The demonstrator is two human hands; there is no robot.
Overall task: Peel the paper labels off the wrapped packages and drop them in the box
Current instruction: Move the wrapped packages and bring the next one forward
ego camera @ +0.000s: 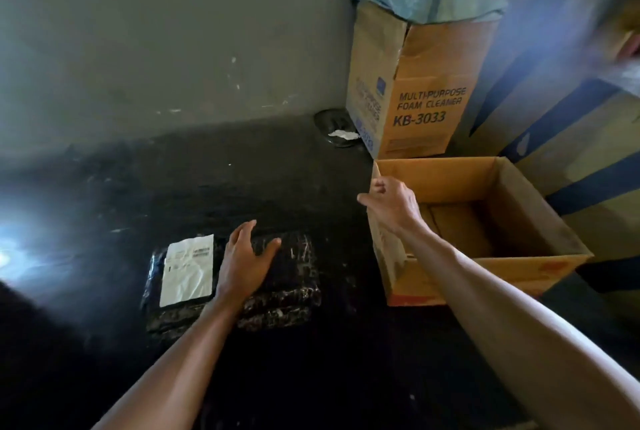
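1. While the left hand [242, 263] rests spread and flat on the black wrapped package [239, 285], its fingers [247, 232] are fully extended and grip nothing; it serves only to pin the package to the dark desk [214, 180]
2. Right hand [391, 204] hovers at the near left corner of the open cardboard box [540, 221], fingers loosely curled; nothing can be made out between them, though whether a small scrap is held cannot be told
3. White paper label [188, 270] lies on the left part of the package top, just beside the left hand, apparently fully stuck down and somewhat wrinkled
4. Judgement: the step in hand is to bring the right hand across to that label and begin the peel
5. Recommended practice: keep the left palm pressing the wrap down close to the label edge so the film does not lift with it; pick up one corner with a fingernail; pull low and slowly, back across the label, to avoid tearing
6. The box stands just to the right of the package with its mouth unobstructed, so the drop is a short carry
7. A taller carton marked "foam cleaner" [415, 83] stands behind the box; judged not the target, though the task sentence does not say which
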